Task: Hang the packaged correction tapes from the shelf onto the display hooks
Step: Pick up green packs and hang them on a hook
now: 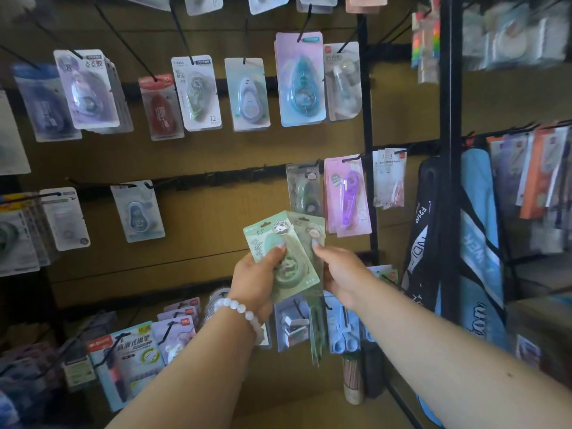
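Here both forearms reach forward and up toward the brown display board (216, 156), wrists nearly level, a white bead bracelet (240, 314) on the left one. The left hand (255, 278) is closed around the lower part of a green packaged correction tape (278, 252), thumb pressed on its front; the right hand (339, 270), just beside it, pinches a second green pack (309, 233) fanned out behind the first. Directly above the hands a matching green pack (305, 188) hangs on a hook, with a pink pack (346, 196) up and to the right. Up and left of the left hand, the rail (216, 179) is bare.
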Tool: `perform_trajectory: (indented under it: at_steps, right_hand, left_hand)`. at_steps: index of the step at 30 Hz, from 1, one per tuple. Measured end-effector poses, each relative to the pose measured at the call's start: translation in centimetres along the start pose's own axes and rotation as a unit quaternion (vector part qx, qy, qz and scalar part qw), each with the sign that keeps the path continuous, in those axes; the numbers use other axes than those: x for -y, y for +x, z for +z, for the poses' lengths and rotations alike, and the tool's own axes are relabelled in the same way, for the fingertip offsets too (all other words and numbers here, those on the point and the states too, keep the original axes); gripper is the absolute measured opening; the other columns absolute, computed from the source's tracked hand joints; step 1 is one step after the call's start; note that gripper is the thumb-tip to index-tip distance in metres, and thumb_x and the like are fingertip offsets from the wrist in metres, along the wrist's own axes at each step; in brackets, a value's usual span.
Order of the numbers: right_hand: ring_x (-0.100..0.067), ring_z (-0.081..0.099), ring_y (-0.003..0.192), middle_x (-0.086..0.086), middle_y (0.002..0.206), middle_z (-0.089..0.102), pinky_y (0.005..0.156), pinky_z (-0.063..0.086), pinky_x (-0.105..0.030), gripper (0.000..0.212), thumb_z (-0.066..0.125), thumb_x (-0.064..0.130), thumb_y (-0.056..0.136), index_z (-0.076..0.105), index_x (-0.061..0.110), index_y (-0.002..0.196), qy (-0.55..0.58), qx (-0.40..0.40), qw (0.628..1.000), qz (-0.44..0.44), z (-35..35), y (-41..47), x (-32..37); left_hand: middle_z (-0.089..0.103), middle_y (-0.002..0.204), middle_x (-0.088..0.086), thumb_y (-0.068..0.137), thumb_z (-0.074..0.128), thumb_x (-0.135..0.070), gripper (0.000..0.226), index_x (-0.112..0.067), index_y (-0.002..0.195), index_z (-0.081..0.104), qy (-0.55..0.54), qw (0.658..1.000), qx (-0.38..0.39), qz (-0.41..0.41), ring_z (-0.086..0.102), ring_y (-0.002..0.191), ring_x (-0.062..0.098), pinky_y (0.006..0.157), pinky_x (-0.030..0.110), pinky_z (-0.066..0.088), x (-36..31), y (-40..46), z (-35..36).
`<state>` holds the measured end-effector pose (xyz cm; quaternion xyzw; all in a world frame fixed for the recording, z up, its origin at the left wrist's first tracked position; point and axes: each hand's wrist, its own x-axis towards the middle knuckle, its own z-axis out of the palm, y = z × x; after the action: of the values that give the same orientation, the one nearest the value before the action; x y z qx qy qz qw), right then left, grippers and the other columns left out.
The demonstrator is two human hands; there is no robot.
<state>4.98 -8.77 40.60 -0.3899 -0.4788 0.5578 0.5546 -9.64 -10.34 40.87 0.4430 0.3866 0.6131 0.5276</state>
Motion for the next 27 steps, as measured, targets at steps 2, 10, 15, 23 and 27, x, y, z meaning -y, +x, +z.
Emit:
perform_trajectory:
  at_steps: [2, 10, 15, 23, 27]
  right_hand:
    - [-0.023, 0.068, 0.084, -0.009, 0.099, 0.072, 0.072, 0.057, -0.036, 0.024, 0.050, 0.019, 0.098, 0.064, 0.007, 0.112, 0.025, 0.023, 0.999, -0.028, -0.6, -0.6, 0.1]
    - [-0.020, 0.060, 0.101, -0.006, 0.111, 0.067, 0.090, 0.046, -0.034, 0.024, 0.056, 0.020, 0.093, 0.061, 0.013, 0.115, -0.091, -0.126, 0.975, -0.160, -2.1, 0.3, 2.2]
    - [-0.013, 0.052, 0.109, 0.008, 0.119, 0.055, 0.076, 0.045, -0.025, 0.039, 0.049, 0.027, 0.098, 0.047, 0.023, 0.136, -0.117, -0.151, 0.954, -0.230, -2.2, 0.4, 6.2]
    - [-0.011, 0.049, 0.105, 0.010, 0.116, 0.051, 0.079, 0.047, -0.026, 0.042, 0.046, 0.028, 0.099, 0.042, 0.025, 0.141, -0.132, -0.151, 0.952, -0.230, -1.5, 1.2, 6.9]
    - [-0.012, 0.048, 0.118, 0.009, 0.129, 0.052, 0.101, 0.039, -0.034, 0.044, 0.048, 0.028, 0.097, 0.042, 0.025, 0.141, -0.128, -0.152, 0.954, -0.223, -1.2, 1.9, 6.0]
  left_hand:
    - [0.078, 0.096, 0.017, 0.092, 0.067, -0.018, 0.025, 0.000, 0.110, 0.065, -0.015, 1.000, 0.000, -0.007, 0.076, 0.084, 0.033, 0.076, 0.050, 0.062, -0.4, -0.3, 0.2]
    - [0.076, 0.105, 0.020, 0.092, 0.067, -0.018, 0.021, -0.006, 0.109, 0.064, -0.024, 1.000, 0.000, 0.005, 0.075, 0.088, 0.033, 0.077, 0.050, 0.062, -1.3, -0.8, 0.5]
    - [0.077, 0.103, 0.016, 0.091, 0.068, -0.019, 0.021, -0.009, 0.109, 0.064, -0.016, 1.000, -0.004, 0.019, 0.075, 0.089, 0.032, 0.087, 0.054, 0.059, -1.3, -0.6, 0.1]
    - [0.078, 0.092, 0.011, 0.092, 0.067, -0.014, 0.012, -0.009, 0.103, 0.065, -0.025, 0.999, 0.001, 0.027, 0.075, 0.078, 0.025, 0.074, 0.041, 0.061, -0.7, -0.4, -0.2]
    - [0.078, 0.093, 0.010, 0.092, 0.067, -0.015, 0.015, -0.010, 0.106, 0.065, -0.025, 0.999, 0.003, 0.022, 0.076, 0.079, 0.025, 0.072, 0.041, 0.061, -0.5, -0.1, -0.5]
